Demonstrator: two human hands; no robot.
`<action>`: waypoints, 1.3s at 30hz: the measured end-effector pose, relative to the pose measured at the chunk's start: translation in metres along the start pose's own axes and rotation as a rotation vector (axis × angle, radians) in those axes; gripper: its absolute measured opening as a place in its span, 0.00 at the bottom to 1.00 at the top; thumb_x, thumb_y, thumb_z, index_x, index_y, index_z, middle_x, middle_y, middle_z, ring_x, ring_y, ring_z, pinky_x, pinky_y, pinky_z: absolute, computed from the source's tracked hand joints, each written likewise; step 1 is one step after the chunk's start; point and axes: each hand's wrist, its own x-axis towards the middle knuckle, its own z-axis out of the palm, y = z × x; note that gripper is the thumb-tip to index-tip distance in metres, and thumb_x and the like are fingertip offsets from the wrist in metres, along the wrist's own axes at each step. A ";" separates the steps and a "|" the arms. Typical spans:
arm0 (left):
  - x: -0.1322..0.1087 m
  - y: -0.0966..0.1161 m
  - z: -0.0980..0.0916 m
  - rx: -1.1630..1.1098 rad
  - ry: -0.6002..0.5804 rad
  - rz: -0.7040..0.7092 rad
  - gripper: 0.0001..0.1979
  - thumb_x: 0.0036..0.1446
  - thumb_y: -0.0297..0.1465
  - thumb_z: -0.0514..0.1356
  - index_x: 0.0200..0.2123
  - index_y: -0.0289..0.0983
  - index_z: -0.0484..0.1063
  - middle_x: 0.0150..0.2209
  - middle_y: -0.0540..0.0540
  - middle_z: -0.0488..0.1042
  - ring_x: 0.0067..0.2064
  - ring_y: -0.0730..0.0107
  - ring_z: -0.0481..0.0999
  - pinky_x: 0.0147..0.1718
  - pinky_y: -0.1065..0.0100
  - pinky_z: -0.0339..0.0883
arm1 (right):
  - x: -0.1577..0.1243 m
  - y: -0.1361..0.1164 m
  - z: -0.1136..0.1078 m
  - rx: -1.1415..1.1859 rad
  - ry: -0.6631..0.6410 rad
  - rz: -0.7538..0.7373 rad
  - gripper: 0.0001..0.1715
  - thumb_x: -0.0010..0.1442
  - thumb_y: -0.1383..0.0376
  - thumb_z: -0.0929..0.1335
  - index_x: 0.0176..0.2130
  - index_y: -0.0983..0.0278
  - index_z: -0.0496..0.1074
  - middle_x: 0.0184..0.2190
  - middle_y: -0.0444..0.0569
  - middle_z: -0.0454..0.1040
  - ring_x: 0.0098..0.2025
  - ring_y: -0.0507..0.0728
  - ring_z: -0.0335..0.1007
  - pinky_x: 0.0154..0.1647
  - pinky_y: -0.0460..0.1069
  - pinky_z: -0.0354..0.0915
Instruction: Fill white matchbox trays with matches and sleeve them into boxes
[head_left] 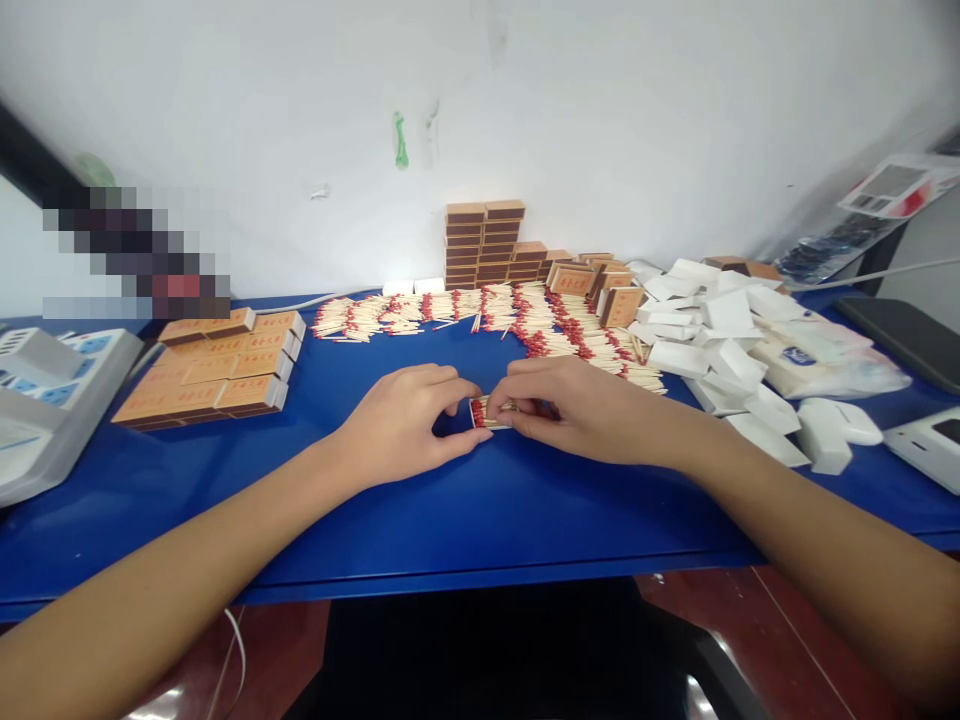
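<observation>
A small white matchbox tray [472, 413] lies on the blue table in front of me, with red-headed matches [481, 412] inside it. My left hand [405, 420] grips its left end, thumb at the near side and fingers at the far side. Over the tray's right part, my right hand [581, 405] has its fingers pinched together on matches, hiding much of that end. Loose matches [491, 303] spread in an arc beyond both hands. Just past the right hand, several matchboxes [621, 306] lean among them.
Filled matchboxes [199, 375] sit stacked at left, beside a white plastic device [90, 400]. More matchboxes [484, 245] rise against the wall. White empty trays [697, 310] are heaped at right, near a tissue pack [825, 355], a dark phone-like object [907, 335] and a white device [930, 445].
</observation>
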 end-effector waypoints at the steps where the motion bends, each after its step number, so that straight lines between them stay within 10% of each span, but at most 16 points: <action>1: 0.000 0.000 0.000 0.000 0.001 0.001 0.14 0.67 0.40 0.70 0.49 0.37 0.81 0.36 0.50 0.77 0.37 0.65 0.76 0.37 0.66 0.65 | 0.000 -0.001 0.000 0.001 0.006 0.002 0.10 0.73 0.66 0.67 0.44 0.60 0.80 0.36 0.47 0.74 0.34 0.55 0.68 0.36 0.50 0.60; 39: 0.000 -0.003 -0.001 -0.036 -0.010 0.024 0.15 0.68 0.41 0.69 0.50 0.37 0.81 0.36 0.48 0.76 0.37 0.64 0.76 0.38 0.64 0.67 | 0.003 0.008 0.006 0.010 0.057 0.067 0.08 0.72 0.62 0.70 0.42 0.61 0.79 0.31 0.43 0.71 0.31 0.53 0.66 0.34 0.50 0.60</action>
